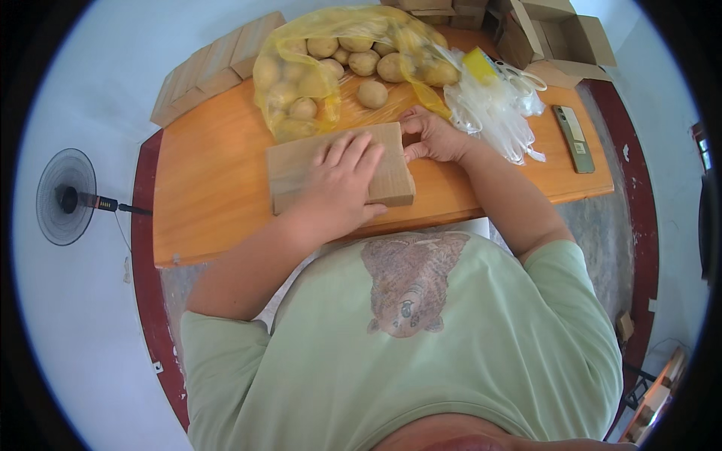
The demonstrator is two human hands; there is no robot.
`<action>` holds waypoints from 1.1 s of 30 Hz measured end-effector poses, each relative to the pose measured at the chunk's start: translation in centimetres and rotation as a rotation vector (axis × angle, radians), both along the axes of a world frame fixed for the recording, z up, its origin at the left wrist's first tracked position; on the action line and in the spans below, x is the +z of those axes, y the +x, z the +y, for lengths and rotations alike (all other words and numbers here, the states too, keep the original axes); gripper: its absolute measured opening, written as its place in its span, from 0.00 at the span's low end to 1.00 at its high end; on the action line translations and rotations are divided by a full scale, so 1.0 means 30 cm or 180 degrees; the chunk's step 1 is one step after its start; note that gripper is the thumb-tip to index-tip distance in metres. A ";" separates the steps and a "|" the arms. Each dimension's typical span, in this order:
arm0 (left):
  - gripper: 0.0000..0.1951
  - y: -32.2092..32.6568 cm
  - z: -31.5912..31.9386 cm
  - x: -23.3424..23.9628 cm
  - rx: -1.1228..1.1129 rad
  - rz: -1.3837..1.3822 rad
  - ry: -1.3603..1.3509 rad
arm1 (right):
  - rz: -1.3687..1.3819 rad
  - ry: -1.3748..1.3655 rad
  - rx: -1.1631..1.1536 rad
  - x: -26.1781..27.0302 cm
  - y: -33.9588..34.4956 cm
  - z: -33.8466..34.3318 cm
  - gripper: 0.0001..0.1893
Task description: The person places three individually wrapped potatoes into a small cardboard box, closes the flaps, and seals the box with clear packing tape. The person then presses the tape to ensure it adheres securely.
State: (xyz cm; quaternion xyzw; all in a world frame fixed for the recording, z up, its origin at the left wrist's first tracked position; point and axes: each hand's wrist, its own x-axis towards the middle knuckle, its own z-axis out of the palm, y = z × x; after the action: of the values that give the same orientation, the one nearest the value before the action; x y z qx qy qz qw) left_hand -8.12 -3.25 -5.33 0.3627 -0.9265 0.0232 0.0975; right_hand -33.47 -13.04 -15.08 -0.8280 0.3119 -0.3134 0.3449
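A flat cardboard box [287, 169] lies closed on the wooden table, near its front edge. My left hand [344, 183] rests palm down across the top of the box, fingers slightly spread, the thumb over its near edge. At the box's right end, my right hand [431, 135] has its bent fingers and thumb at the end edge; whether they pinch the cardboard cannot be told. Just beyond the box, a yellow plastic bag [268, 84] holds several potatoes [364, 63], and one potato [372, 94] sits at its opening.
Several cardboard boxes [214, 59] stand in a row at the back left. Clear plastic bags [496, 113], white-handled scissors [533, 82] and a yellow packet [479, 65] lie right of the potatoes. A phone [574, 138] is near the right edge; an opened carton [564, 42] stands behind.
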 end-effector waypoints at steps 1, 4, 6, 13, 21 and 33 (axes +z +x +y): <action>0.44 0.021 0.004 -0.012 0.0037 0.0019 0.0015 | -0.0031 -0.0080 -0.0024 0.002 0.002 0.002 0.30; 0.45 0.050 0.033 -0.033 0.0047 -0.0057 -0.0229 | -0.0118 -0.0122 -0.0081 0.038 0.023 0.049 0.29; 0.44 0.076 0.054 -0.020 0.0012 -0.0011 -0.0236 | 0.0138 -0.0348 -0.0104 0.101 0.032 0.080 0.29; 0.42 0.224 0.119 0.110 -0.0511 0.0774 -0.0361 | 0.0768 -0.0882 -0.0318 0.522 0.114 0.289 0.32; 0.26 0.260 0.111 0.031 -0.1189 0.2585 -0.1191 | 0.1495 -0.0508 -0.0520 0.678 0.246 0.334 0.31; 0.34 0.274 0.264 0.261 -0.0018 0.0850 -0.1613 | 0.1700 -0.0132 -0.0676 0.757 0.354 0.350 0.33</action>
State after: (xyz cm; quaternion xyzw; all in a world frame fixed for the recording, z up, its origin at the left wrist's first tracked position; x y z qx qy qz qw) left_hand 0.11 4.68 2.51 0.3240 -0.8711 0.2059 0.3062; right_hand -22.84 -2.55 7.62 -0.8507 0.4702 -0.1249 0.1988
